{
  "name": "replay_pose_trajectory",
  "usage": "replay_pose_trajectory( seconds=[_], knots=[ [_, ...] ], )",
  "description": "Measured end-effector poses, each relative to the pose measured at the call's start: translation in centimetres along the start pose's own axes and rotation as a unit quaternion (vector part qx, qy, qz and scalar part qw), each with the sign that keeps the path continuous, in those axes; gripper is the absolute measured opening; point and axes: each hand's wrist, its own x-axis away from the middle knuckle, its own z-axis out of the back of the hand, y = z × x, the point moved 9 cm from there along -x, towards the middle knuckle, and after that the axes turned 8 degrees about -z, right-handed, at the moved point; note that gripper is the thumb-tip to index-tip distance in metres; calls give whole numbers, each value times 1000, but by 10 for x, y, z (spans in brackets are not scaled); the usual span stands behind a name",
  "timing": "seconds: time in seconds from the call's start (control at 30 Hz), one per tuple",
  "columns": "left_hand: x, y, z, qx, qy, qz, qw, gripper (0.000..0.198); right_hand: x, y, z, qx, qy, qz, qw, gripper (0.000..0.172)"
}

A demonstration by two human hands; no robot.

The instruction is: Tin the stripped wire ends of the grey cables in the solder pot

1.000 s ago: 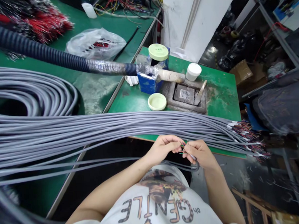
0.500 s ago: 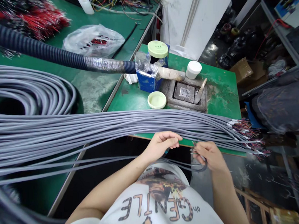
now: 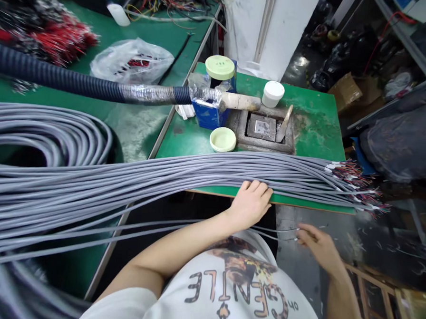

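A long bundle of grey cables (image 3: 205, 171) runs along the near side of the green bench, with stripped, multicoloured wire ends (image 3: 355, 176) fanned out at the right. My left hand (image 3: 250, 205) lies over the nearest cables of the bundle at the bench edge, its fingers curled and their tips hidden. Two separate grey cables (image 3: 152, 227) pass below my left forearm, in front of my body. Their white-tipped ends reach the fingertips of my right hand (image 3: 317, 243), which is slightly blurred and pinched at these ends, off the bench's front edge.
A square metal pot (image 3: 266, 129) with a flat scraper (image 3: 285, 124) sits in the bench. Around it are a white tub (image 3: 273, 93), a pale green lid (image 3: 223, 139) and a blue box (image 3: 210, 115). A ribbed hose (image 3: 88, 84) crosses from the left above coiled cable (image 3: 68, 116).
My left hand has moved right and down onto the bundle. My right hand has shifted right and lower, and the two cables, bent up before, now run straight to it.
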Motion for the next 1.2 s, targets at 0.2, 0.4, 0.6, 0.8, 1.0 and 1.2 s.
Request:
replay_pose_trajectory(
  seconds=[0.2, 0.4, 0.6, 0.8, 1.0, 1.2],
  knots=[
    [-6, 11, -4, -3, -11, -40, 999, 16, 9, -93, -104, -194, -246, 57, 948, 41],
    [4, 15, 16, 134, 54, -86, 986, 25, 8, -117, 12, -412, 38, 159, 897, 31],
    [15, 10, 29, 377, 96, -37, 920, 27, 71, -146, 71, -294, 278, 314, 859, 25],
    [31, -32, 31, 625, 186, 178, 737, 36, 56, -171, -47, 157, -41, 302, 940, 29],
    [48, -58, 27, 640, 268, 269, 667, 33, 41, -161, -52, 198, -77, 287, 934, 27],
    [35, -37, 12, 643, 216, 235, 696, 33, 42, -189, -47, 163, -27, 318, 934, 26]
  ],
)
